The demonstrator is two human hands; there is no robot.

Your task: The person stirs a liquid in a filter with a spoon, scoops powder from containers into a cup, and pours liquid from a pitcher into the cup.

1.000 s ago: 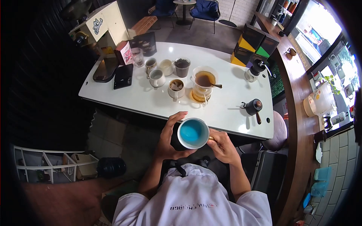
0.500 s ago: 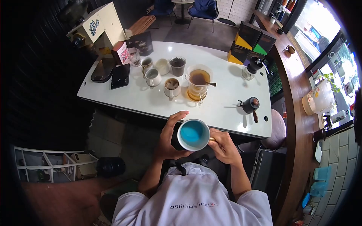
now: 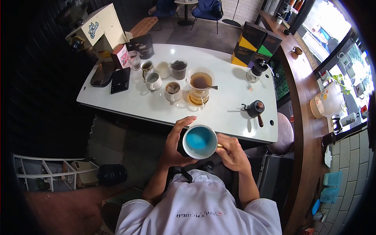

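Observation:
A white mug (image 3: 188, 150) with blue liquid (image 3: 199, 139) inside is held before my chest, just off the table's near edge. My right hand (image 3: 234, 152) is closed round its gold-coloured handle (image 3: 220, 145). On the other side my left hand (image 3: 174, 144) curves about the mug with fingers and thumb spread. A dark gap shows between that palm and the mug; whether the thumb touches it is hard to tell. Beyond the mug stand a glass server (image 3: 199, 98) with a dripper (image 3: 201, 74) of brown liquid and a spoon (image 3: 213, 87), plus a cup (image 3: 173, 92) holding what look like tea bags.
On the white table (image 3: 156, 111) are a grey cup (image 3: 153, 81), a cup of dark grounds (image 3: 179, 69), a black scale or tablet (image 3: 120, 81), a small kettle (image 3: 255, 109), a hand grinder (image 3: 257, 71) and stacked boxes (image 3: 250, 43). A wooden counter (image 3: 303, 117) runs along the right.
The view has shifted slightly, so the table and its items appear a little further left. Both hands keep their hold and pose around the mug.

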